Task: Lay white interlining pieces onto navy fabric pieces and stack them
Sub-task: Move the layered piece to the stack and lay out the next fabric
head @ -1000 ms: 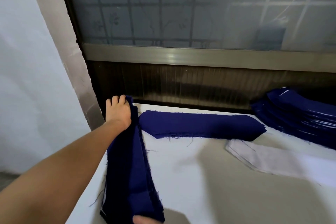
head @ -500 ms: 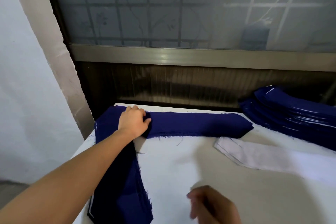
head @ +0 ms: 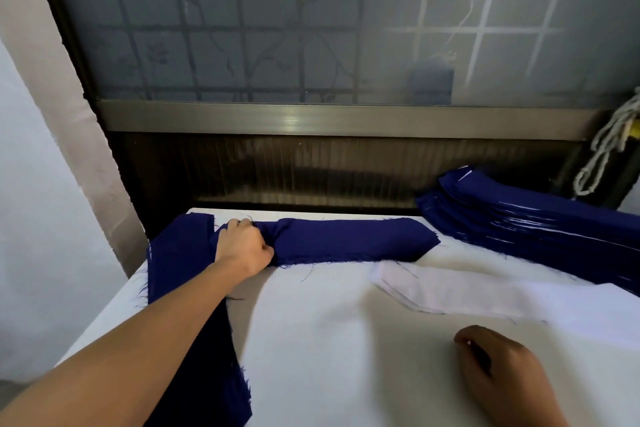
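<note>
A pile of long navy fabric pieces (head: 349,241) lies across the far edge of the white table (head: 329,340). My left hand (head: 242,246) grips the left end of that pile, fingers curled into the cloth. A second navy pile (head: 183,288) runs along the table's left edge under my left forearm. White interlining pieces (head: 485,293) lie at the right of the table. My right hand (head: 502,367) hovers low over the near right of the table, fingers loosely curled, holding nothing.
A tall stack of navy pieces with white layers (head: 536,229) sits at the far right. A frosted window with a metal sill (head: 311,120) stands behind the table. A white rope (head: 606,152) hangs at the right. A wall borders the left.
My left hand moved from the left navy pile to the end of the far pile and closed on it. My right hand came into view and moved right.
</note>
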`<state>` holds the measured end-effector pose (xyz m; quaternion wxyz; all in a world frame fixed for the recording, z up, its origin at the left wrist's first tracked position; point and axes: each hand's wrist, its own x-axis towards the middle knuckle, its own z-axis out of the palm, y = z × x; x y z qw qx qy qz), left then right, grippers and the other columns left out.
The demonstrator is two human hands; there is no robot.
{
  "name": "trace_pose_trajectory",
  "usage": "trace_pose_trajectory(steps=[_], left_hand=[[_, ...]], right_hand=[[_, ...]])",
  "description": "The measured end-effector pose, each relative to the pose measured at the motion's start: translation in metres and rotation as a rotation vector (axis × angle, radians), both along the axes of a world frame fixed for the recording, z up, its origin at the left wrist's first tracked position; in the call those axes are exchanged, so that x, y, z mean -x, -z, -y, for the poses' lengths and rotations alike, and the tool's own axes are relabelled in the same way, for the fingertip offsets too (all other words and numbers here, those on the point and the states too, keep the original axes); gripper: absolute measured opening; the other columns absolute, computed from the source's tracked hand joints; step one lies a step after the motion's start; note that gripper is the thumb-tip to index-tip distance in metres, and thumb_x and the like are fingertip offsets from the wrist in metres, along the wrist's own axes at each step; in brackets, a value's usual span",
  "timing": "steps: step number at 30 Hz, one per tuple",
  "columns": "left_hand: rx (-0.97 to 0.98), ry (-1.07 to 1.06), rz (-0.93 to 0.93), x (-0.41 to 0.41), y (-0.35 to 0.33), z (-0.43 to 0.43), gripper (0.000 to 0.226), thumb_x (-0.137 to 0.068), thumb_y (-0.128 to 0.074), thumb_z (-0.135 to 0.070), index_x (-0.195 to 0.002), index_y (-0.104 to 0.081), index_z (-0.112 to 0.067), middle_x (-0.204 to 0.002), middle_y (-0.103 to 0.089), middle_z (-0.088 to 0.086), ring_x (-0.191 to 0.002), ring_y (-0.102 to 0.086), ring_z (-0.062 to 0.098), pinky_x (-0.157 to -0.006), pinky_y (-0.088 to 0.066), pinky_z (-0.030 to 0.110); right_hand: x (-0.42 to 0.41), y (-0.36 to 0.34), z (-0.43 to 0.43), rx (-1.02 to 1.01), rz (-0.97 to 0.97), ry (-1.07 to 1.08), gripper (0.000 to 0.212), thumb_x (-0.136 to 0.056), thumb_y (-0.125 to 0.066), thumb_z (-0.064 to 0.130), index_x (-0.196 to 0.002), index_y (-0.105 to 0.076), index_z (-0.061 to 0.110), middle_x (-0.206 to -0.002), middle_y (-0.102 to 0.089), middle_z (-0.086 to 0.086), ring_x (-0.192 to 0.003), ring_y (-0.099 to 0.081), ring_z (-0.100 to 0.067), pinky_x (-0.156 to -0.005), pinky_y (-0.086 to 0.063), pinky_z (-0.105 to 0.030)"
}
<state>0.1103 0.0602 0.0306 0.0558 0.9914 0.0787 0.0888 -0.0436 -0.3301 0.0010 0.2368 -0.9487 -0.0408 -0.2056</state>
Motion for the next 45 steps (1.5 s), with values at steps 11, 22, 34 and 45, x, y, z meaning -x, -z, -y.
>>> trace_pose_trajectory(steps=[11,22,34,45], left_hand=[[0.204,0.122,0.204,0.016,0.005,0.009,0.015,-0.083,-0.075,-0.039,-0.083,-0.059,-0.039,-0.101,-0.062,-0.013,-0.107,-0.056,0.017,-0.103,-0.035,0.039],[0.639,-0.046,0.483,0.056,0.013,0.036,0.021,-0.087,-0.075,-0.022,-0.105,-0.071,-0.013,-0.100,-0.067,-0.005,-0.098,-0.063,0.018,-0.084,-0.049,0.031],[0.308,0.942,0.333,0.144,0.018,0.183,0.028,-0.079,-0.067,-0.011,-0.106,-0.073,-0.017,-0.096,-0.072,-0.003,-0.082,-0.064,0.018,-0.070,-0.053,0.028],[0.349,0.840,0.730,0.148,0.013,0.159,0.039,-0.071,-0.053,-0.007,-0.105,-0.065,-0.020,-0.084,-0.071,-0.005,-0.068,-0.062,0.017,-0.064,-0.049,0.027]], right_hand=[[0.002,0.007,0.002,0.081,-0.023,-0.059,0.028,-0.065,-0.079,0.005,-0.075,-0.062,0.025,-0.060,-0.056,0.010,-0.046,-0.054,-0.019,-0.040,-0.042,-0.028],[0.001,0.010,0.001,0.070,-0.009,-0.034,0.024,-0.069,-0.075,0.005,-0.073,-0.060,0.023,-0.058,-0.053,0.009,-0.045,-0.051,-0.019,-0.041,-0.042,-0.030],[0.003,0.006,0.003,0.171,0.159,-0.139,0.072,-0.065,-0.084,0.016,-0.132,-0.057,0.011,-0.123,-0.062,-0.005,-0.104,-0.062,-0.025,-0.081,-0.053,-0.035],[-0.002,0.013,0.006,0.227,0.373,-0.291,0.022,-0.087,-0.053,0.026,-0.084,-0.074,0.019,-0.120,-0.069,0.005,-0.119,-0.061,-0.021,-0.101,-0.040,-0.043]])
